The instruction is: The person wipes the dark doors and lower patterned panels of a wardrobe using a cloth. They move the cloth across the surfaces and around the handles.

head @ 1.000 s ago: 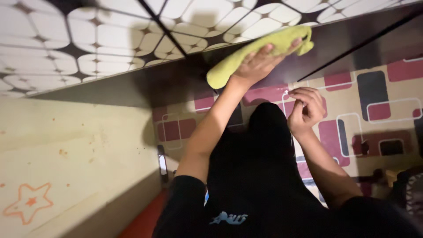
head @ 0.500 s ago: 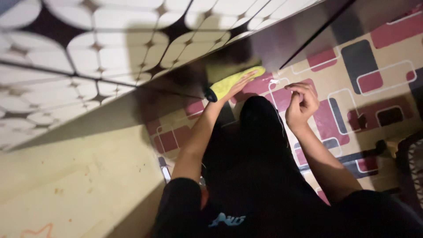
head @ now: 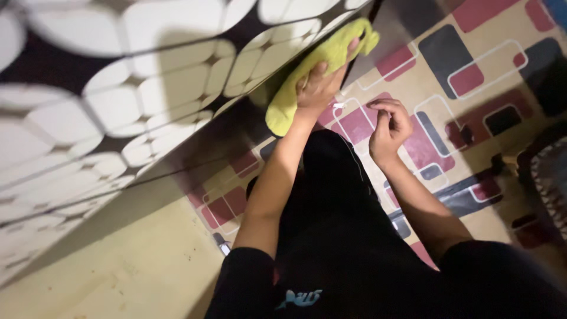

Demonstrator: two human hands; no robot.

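**Green cloth pressed to patterned cabinet face**

The left hand (head: 316, 88) lies flat, fingers spread, pinning a yellow-green cloth (head: 307, 71) against the dark cabinet panel (head: 177, 88) with pale rounded squares. The right hand (head: 387, 127), curled beside it, pinches a small white scrap (head: 338, 105) above the maroon-and-beige patterned floor (head: 472, 65).
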